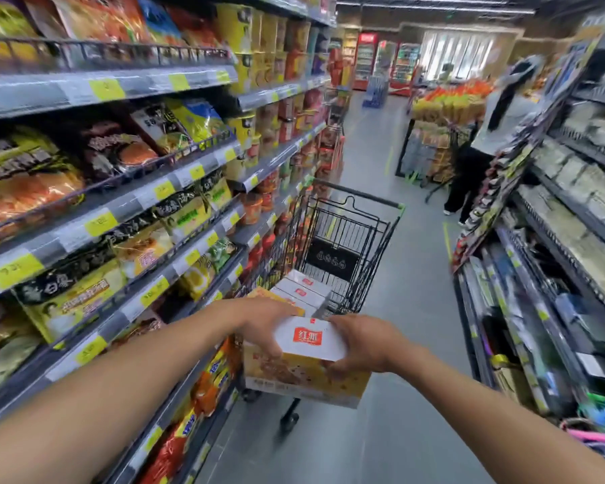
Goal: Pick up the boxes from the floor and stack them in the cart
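Between my two hands, in the air at the near end of the cart [357, 232], I hold one box [294, 375]. My left hand [262, 330] grips its left end, fingers curled round the edge, and my right hand [360, 344] grips the right end likewise. The box has a white top with a red square logo and yellow printed sides. I note no damage, though the picture is blurred. The cart is black wire and stands close against the left shelving [126, 218]. White-topped boxes [304, 288] already lie in a row along its left side. Recommendation: keep the box level, carry it over the near rim, lower it flat and square onto that row, and release only once it is seated.
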A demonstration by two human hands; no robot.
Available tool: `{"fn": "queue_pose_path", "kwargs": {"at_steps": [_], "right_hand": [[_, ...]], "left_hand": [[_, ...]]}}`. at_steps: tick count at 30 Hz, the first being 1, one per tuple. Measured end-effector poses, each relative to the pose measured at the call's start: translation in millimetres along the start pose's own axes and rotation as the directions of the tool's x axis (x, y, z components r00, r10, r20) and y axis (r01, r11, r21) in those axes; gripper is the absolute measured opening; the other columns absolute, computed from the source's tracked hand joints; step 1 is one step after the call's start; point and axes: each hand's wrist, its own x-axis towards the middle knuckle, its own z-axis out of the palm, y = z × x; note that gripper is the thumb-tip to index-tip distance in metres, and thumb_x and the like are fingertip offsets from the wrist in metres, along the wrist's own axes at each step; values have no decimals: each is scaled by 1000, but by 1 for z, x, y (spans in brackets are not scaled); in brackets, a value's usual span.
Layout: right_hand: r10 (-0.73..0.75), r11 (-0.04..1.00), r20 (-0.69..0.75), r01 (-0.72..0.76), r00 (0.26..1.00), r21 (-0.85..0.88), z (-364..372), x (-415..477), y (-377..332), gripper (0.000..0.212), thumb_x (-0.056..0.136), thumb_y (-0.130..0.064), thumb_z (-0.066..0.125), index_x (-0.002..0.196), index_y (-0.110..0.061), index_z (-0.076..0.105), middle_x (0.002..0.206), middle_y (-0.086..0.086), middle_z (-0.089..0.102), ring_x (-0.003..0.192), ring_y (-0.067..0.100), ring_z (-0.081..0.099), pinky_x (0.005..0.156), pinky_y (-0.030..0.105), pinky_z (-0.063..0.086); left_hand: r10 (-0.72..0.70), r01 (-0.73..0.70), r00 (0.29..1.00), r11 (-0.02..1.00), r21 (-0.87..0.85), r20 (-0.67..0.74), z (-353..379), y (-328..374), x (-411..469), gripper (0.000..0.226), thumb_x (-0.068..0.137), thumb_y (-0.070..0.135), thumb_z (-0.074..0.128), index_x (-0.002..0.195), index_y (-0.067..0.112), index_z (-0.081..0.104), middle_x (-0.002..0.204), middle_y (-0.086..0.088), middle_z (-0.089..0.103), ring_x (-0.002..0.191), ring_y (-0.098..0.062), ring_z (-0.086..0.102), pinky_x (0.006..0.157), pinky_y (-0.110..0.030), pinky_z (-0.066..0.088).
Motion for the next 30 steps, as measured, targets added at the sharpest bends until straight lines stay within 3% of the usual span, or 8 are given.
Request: {"fn": "queue_pose_path", "kwargs": {"at_steps": [3,5,9,17,20,23,27,30], "right_hand": [[36,999,-9,-36,999,-6,-2,32,31,82,60,-74,66,132,-37,48,116,-13,63,105,17,61,80,36,55],[50,999,-4,-50,999,-13,-4,59,57,81,61,-75,65,130,-36,47,113,-11,62,103,18,61,79,36,56],[38,999,-32,-39,999,-38,-19,110,101,95,69,-76,64,147,-29,39,126,-6,57,108,20,59,85,37,56],[-9,1000,-10,9,1000,23,-24,219,157,106,72,-78,66,156,-30,23,144,-5,47,124,18,51,95,38,52],[-9,995,-10,10,1000,95,-18,264,166,103,72,-73,71,155,-30,26,141,-6,50,120,17,53,93,35,50],[-11,989,7,10,1000,150,-13,304,172,97,72,-66,77,151,-33,30,139,-5,55,115,17,55,90,33,53],[3,986,28,-7,1000,169,-10,362,179,84,75,-60,79,142,-34,36,128,-5,57,99,14,50,75,25,41],[23,979,32,-29,999,200,-6,393,184,75,76,-57,79,136,-32,40,111,-7,55,99,18,54,73,29,42]], "left_hand": [[22,-22,1000,1000,20,7,-19,-15,50,81,76,46,79,145,30,40,136,4,55,122,-23,55,99,-44,48],[25,-25,999,1000,15,21,-35,-25,88,86,78,45,79,151,28,36,144,3,51,127,-23,52,102,-45,47],[21,-21,1000,1000,-9,0,-68,-42,149,98,80,45,80,160,26,26,159,3,38,142,-24,42,112,-44,39],[-53,54,999,990,-132,13,-102,-97,233,86,85,25,81,156,24,32,151,-2,44,130,-27,48,99,-37,42],[-73,77,997,990,-117,35,-109,-127,263,82,88,23,78,156,19,32,152,-3,42,132,-28,46,100,-36,41],[-81,86,995,992,-95,56,-113,-158,290,79,84,26,79,151,19,37,146,-4,46,128,-27,50,105,-47,46],[-53,61,996,993,-101,75,-121,-211,336,68,78,26,81,138,25,47,128,0,54,112,-27,57,96,-48,53],[5,1,996,997,-71,88,-128,-236,365,71,83,26,80,144,17,44,135,-6,51,122,-28,51,103,-44,46]]}}
